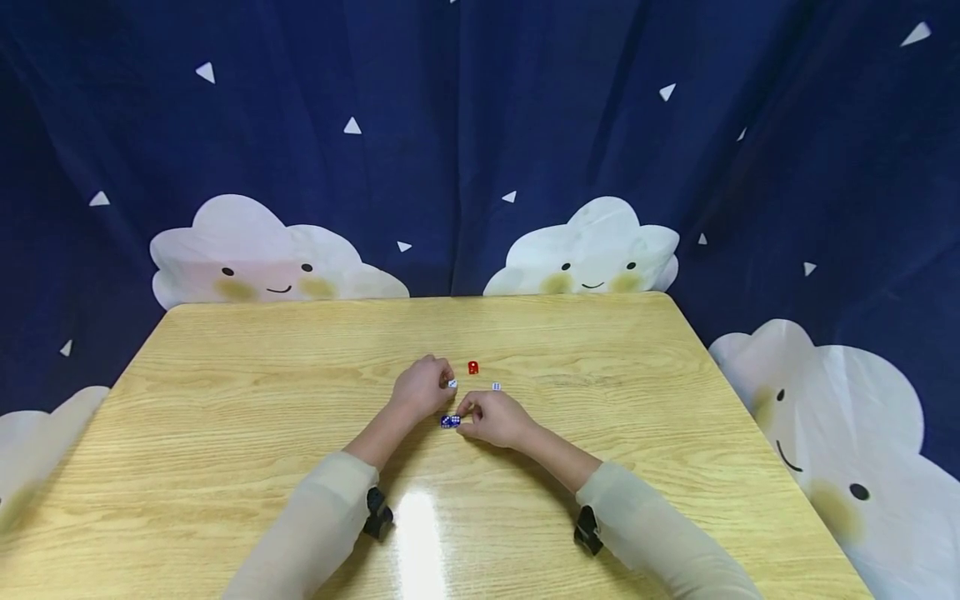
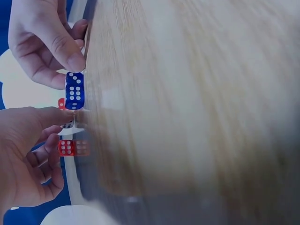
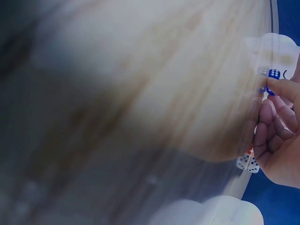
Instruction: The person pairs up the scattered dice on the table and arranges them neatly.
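Two blue dice with white pips sit side by side on the table. My right hand (image 1: 497, 418) pinches the right-hand blue die (image 1: 455, 422) between thumb and finger; the other blue die (image 1: 446, 422) touches its left side. Just beyond them, my left hand (image 1: 423, 387) holds a white die (image 1: 452, 383) between thumb and fingertips. In the left wrist view that white die (image 2: 68, 125) is mostly hidden by the finger, and a blue die (image 2: 75, 91) stands at the right hand's fingertips (image 2: 76, 62).
Past the hands lies a red die (image 1: 473, 367), with another white die (image 1: 496, 386) just behind the right hand. A red die (image 2: 66, 147) also shows beside the left hand. The wooden table (image 1: 225, 467) ends at a dark blue curtain (image 1: 420, 125) with cloud prints.
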Demonstrator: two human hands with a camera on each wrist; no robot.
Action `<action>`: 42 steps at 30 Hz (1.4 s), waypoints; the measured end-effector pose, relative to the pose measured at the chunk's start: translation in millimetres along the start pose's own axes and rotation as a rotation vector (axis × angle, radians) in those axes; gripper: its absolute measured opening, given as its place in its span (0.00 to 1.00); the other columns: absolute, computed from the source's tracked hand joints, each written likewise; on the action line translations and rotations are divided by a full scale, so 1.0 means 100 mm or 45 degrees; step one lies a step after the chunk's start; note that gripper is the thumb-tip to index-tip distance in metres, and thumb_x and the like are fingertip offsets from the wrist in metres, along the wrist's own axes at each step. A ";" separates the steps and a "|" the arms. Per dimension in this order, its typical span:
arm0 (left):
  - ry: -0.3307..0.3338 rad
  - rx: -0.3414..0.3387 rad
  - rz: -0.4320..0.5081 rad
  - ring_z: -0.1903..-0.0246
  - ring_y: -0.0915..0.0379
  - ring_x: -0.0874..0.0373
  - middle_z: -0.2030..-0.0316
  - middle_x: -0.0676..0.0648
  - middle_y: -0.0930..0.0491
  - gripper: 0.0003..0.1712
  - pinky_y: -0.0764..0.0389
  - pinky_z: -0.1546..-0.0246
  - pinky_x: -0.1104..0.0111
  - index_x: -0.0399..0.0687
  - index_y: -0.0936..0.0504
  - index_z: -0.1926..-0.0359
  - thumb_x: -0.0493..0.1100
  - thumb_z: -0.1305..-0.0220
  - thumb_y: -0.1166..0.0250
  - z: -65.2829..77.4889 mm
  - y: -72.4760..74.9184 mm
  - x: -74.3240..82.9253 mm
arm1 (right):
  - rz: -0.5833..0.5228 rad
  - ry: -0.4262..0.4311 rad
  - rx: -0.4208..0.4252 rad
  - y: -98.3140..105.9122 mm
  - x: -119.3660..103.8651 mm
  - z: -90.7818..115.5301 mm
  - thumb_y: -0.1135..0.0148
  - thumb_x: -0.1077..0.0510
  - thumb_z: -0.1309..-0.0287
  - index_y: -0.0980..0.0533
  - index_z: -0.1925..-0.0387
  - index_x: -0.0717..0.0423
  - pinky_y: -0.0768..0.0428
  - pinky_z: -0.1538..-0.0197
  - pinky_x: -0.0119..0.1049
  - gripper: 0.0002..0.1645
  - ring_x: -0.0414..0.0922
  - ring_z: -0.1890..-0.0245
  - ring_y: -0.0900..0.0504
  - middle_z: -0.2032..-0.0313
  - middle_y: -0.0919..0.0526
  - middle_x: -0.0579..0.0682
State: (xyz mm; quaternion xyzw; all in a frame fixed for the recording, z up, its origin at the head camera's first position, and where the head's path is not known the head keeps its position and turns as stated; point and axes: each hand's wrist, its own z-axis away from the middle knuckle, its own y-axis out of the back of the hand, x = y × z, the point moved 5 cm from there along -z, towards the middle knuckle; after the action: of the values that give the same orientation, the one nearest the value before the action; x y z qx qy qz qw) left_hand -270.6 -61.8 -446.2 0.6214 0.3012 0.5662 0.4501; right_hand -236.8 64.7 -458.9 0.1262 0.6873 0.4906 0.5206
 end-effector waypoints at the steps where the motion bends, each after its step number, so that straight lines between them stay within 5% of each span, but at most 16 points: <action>1: -0.002 -0.002 -0.001 0.73 0.33 0.59 0.70 0.50 0.28 0.08 0.32 0.75 0.70 0.48 0.21 0.64 0.46 0.42 0.35 0.01 0.00 0.00 | -0.004 0.000 -0.002 0.00 0.00 0.00 0.32 0.55 0.49 0.21 0.66 0.53 0.36 0.78 0.25 0.09 0.34 0.83 0.34 0.83 0.29 0.40; 42: -0.045 -0.009 0.044 0.74 0.31 0.59 0.70 0.50 0.28 0.07 0.30 0.75 0.69 0.48 0.20 0.67 0.44 0.46 0.33 0.27 0.07 -0.05 | -0.017 -0.024 -0.012 0.00 0.01 0.00 0.32 0.55 0.49 0.20 0.65 0.53 0.37 0.78 0.25 0.09 0.34 0.83 0.35 0.83 0.29 0.40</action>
State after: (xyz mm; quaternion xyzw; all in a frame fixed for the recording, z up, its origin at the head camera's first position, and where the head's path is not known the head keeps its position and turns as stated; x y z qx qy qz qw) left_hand -245.6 -74.9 -441.2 0.6347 0.2804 0.5639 0.4479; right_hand -237.1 64.7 -459.6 0.1238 0.6809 0.4893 0.5307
